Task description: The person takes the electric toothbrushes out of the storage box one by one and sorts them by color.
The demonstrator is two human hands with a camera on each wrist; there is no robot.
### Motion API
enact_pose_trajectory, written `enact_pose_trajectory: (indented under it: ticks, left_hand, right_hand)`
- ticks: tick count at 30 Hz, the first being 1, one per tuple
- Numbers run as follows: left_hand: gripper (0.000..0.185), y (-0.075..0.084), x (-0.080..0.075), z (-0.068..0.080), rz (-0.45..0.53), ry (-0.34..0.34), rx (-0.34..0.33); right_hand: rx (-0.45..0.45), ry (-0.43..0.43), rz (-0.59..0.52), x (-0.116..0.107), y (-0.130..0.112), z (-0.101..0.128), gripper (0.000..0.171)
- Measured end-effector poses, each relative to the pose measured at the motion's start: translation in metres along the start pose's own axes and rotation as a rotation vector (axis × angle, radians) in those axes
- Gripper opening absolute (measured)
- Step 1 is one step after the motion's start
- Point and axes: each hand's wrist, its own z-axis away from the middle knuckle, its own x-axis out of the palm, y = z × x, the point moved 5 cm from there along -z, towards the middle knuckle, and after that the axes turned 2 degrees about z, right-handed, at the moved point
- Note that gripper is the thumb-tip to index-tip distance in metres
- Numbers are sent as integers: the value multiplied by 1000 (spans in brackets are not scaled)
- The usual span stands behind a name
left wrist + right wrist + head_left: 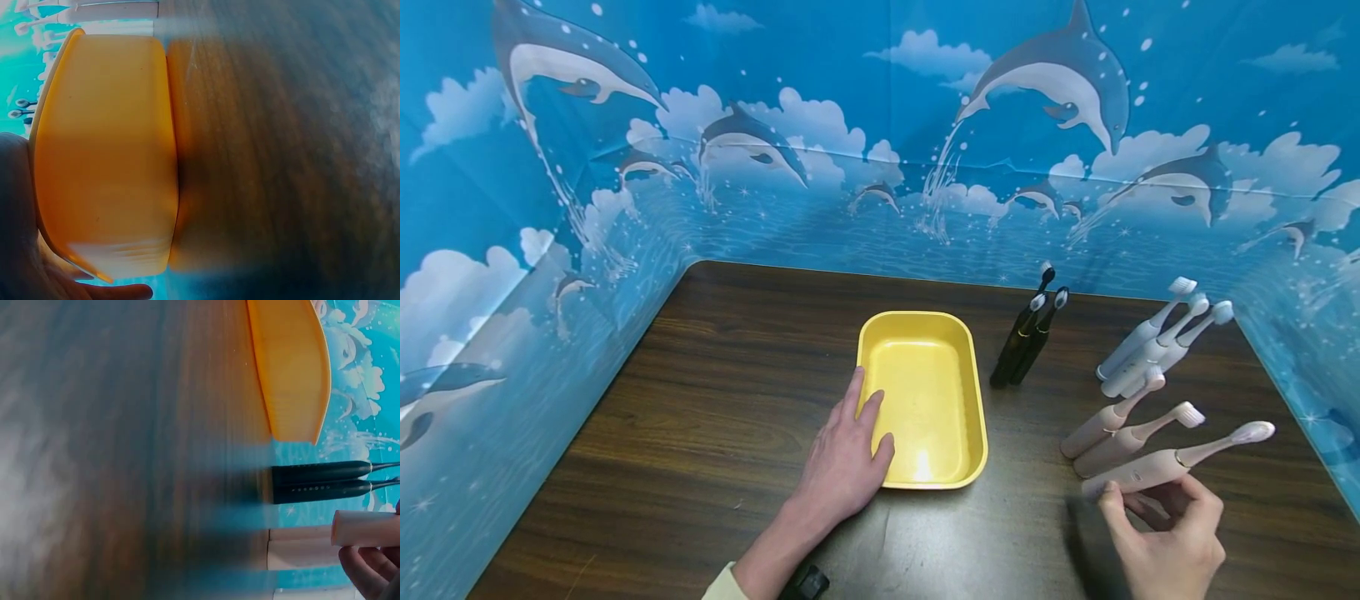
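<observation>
Right hand is at the desk's near right corner, fingers curled round the butt of a pink toothbrush, the nearest of three pink ones, lifting it clear so it lies tilted with its white head up and to the right. Left hand rests flat, fingers straight, against the near-left rim of the yellow tray, which sits mid-desk, empty. Hands well apart. To do this well, I'd say: keep that left hand steadying the tray, grip the brush nearer its middle so it doesn't droop, and swing it leftward above the rim without clipping the black brushes standing just beside the tray's right edge. The brush looks slim, smooth, pale pink with a thin metal ring at the neck, likely slippery. White brushes lie toward the far right edge.
</observation>
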Motion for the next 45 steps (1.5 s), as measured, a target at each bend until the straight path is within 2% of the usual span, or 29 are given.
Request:
enact_pose_trajectory:
  ticks: [6,14,18,30,45]
  left_hand:
    - [53,0,0,0,-1,1,1]
    - [54,0,0,0,-2,-11,-3]
    - [54,0,0,0,-3,-16,-3]
    - [54,-1,1,-1,-2,-25,-15]
    - [54,-1,0,-1,12,-33,-2]
  right_hand:
    - [96,1,49,-3,9,-1,59]
    - [242,-93,128,2,13,-3,53]
    - [283,-130,138,4,17,-3,51]
    - [241,-253,152,11,20,-5,54]
    - [159,-282,165,18,20,-4,52]
